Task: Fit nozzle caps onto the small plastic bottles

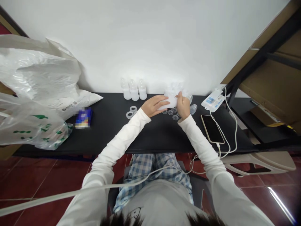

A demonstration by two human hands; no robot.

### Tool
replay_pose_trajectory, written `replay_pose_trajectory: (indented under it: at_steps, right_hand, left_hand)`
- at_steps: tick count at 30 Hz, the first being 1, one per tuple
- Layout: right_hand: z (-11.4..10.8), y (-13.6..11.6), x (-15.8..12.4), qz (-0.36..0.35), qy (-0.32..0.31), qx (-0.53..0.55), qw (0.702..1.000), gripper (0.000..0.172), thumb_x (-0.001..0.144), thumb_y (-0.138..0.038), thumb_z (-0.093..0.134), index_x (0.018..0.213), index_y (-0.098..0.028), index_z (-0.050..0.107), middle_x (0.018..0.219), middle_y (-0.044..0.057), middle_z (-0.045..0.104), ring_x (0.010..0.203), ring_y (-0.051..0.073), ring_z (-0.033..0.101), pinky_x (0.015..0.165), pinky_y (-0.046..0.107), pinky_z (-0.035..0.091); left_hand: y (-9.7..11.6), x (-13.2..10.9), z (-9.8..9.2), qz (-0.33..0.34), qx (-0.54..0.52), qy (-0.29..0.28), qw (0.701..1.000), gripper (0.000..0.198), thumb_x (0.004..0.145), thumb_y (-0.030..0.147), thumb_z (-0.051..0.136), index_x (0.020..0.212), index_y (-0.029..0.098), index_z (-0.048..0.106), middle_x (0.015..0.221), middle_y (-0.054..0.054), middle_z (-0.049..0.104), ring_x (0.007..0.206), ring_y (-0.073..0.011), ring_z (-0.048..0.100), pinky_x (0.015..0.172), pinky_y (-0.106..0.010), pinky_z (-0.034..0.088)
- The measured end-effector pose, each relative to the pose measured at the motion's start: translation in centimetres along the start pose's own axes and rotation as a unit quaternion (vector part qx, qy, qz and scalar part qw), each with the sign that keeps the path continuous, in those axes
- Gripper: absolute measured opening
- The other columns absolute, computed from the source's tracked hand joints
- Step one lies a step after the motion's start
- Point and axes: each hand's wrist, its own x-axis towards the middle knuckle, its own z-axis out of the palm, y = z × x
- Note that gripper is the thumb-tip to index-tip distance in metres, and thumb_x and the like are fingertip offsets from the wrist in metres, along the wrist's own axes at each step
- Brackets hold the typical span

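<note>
My left hand [154, 105] is closed on a whitish translucent baby bottle [171, 100], its fingers lying across the bottle's left side. At the bottle's right side, my right hand [183, 105] is also closed on it, thumb uppermost; its curled fingers are partly hidden. Several clear bottle parts lie behind and beside the hands, among them a clear cap [193, 109]. Below the bottle are several small clear nipples [175, 117]. Three bottles with clear caps [134, 91] stand upright by the wall. White rings [129, 115] lie near my left wrist.
On the black table [105, 131], a large white plastic bag [47, 78] and a blue packet [83, 118] are at left. To the right lie a phone [213, 129] with a white cable [235, 125] and a white-blue pack [213, 100]. A dark shelf frame [261, 56] rises at right.
</note>
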Motion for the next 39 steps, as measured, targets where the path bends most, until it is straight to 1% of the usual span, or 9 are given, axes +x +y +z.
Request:
replay_pose_trajectory:
  at_steps: [5, 12, 14, 17, 19, 21, 27, 33, 39]
  right_hand:
    - [2.6, 1.9, 1.4, 0.040, 0.062, -0.031, 0.997, 0.063, 0.104, -0.040, 0.014, 0.069, -0.019, 0.062, 0.061, 0.007, 0.060, 0.062, 0.020, 0.058, 0.066, 0.035, 0.044]
    - [4.2, 3.6, 1.0, -0.044, 0.152, -0.058, 0.986, 0.072, 0.103, -0.043, -0.001, 0.085, -0.020, 0.065, 0.070, 0.008, 0.062, 0.065, 0.020, 0.057, 0.068, 0.037, 0.047]
    - [3.9, 3.7, 1.2, -0.111, 0.148, -0.092, 0.978, 0.072, 0.103, -0.048, 0.000, 0.093, -0.019, 0.065, 0.079, 0.010, 0.064, 0.075, 0.021, 0.059, 0.073, 0.038, 0.048]
    - [3.2, 3.8, 1.7, -0.213, 0.095, -0.119, 0.965, 0.057, 0.101, -0.057, 0.020, 0.109, -0.019, 0.062, 0.092, 0.012, 0.063, 0.089, 0.024, 0.058, 0.083, 0.042, 0.048]
    - [2.8, 3.8, 1.7, -0.255, 0.034, -0.101, 0.961, 0.042, 0.100, -0.053, 0.036, 0.118, -0.022, 0.058, 0.106, 0.011, 0.061, 0.100, 0.025, 0.057, 0.091, 0.044, 0.048]
    - [2.7, 3.5, 1.2, -0.287, -0.017, -0.069, 0.955, 0.028, 0.101, -0.039, 0.039, 0.120, -0.026, 0.056, 0.116, 0.010, 0.057, 0.109, 0.024, 0.055, 0.097, 0.045, 0.046]
    - [1.9, 2.2, -0.1, -0.222, -0.035, 0.033, 0.974, 0.045, 0.094, -0.041, 0.050, 0.135, -0.022, 0.043, 0.133, 0.014, 0.049, 0.126, 0.027, 0.049, 0.102, 0.048, 0.046]
    - [0.8, 2.3, 0.7, -0.058, -0.148, 0.124, 0.980, 0.040, 0.095, -0.058, 0.045, 0.108, -0.023, 0.058, 0.088, 0.002, 0.065, 0.079, 0.017, 0.063, 0.076, 0.033, 0.054]
    - [-1.0, 3.5, 0.5, -0.176, -0.085, 0.079, 0.978, 0.032, 0.093, -0.050, 0.057, 0.112, -0.024, 0.060, 0.128, 0.011, 0.064, 0.113, 0.026, 0.061, 0.098, 0.045, 0.050]
  left_hand:
    - [-1.6, 0.0, 1.1, -0.070, -0.040, 0.049, 0.996, 0.044, 0.088, 0.051, 0.063, 0.120, 0.020, 0.063, 0.115, -0.012, 0.064, 0.111, -0.0224, 0.064, 0.098, -0.040, 0.053]
    - [-1.7, 1.2, 2.4, -0.226, -0.163, 0.118, 0.953, 0.060, 0.084, 0.075, 0.050, 0.100, 0.019, 0.064, 0.098, -0.009, 0.068, 0.095, -0.0216, 0.067, 0.088, -0.036, 0.053]
    - [-1.9, 1.8, 2.8, -0.358, -0.240, 0.150, 0.890, 0.066, 0.084, 0.080, 0.040, 0.093, 0.018, 0.062, 0.085, -0.008, 0.067, 0.080, -0.0198, 0.067, 0.072, -0.032, 0.054]
    - [-3.1, 2.4, 2.4, -0.563, -0.363, 0.064, 0.740, 0.069, 0.084, 0.081, 0.032, 0.083, 0.018, 0.058, 0.057, -0.005, 0.059, 0.042, -0.0128, 0.048, 0.041, -0.025, 0.037]
    - [-4.2, 2.4, 1.5, -0.636, -0.408, 0.001, 0.655, 0.065, 0.085, 0.077, 0.032, 0.080, 0.017, 0.057, 0.047, -0.003, 0.053, 0.031, -0.0083, 0.030, 0.033, -0.023, 0.021]
    - [-5.0, 2.1, 0.4, -0.661, -0.421, -0.009, 0.621, 0.059, 0.086, 0.072, 0.035, 0.079, 0.017, 0.056, 0.043, -0.002, 0.052, 0.028, -0.0060, 0.020, 0.031, -0.021, 0.012]
    - [-4.7, 0.8, -0.4, -0.620, -0.429, 0.017, 0.656, 0.057, 0.082, 0.073, 0.045, 0.079, 0.017, 0.055, 0.048, -0.004, 0.058, 0.030, -0.0048, 0.023, 0.032, -0.021, 0.010]
    - [-3.7, 0.9, -0.3, -0.558, -0.367, 0.057, 0.742, 0.048, 0.075, 0.065, 0.069, 0.078, 0.019, 0.057, 0.049, 0.003, 0.047, 0.037, -0.0070, 0.039, 0.039, -0.021, 0.024]
    - [-5.1, 0.0, -1.9, -0.605, -0.402, -0.011, 0.688, 0.041, 0.078, 0.055, 0.067, 0.089, 0.015, 0.067, 0.060, -0.006, 0.062, 0.044, -0.0163, 0.057, 0.042, -0.029, 0.039]
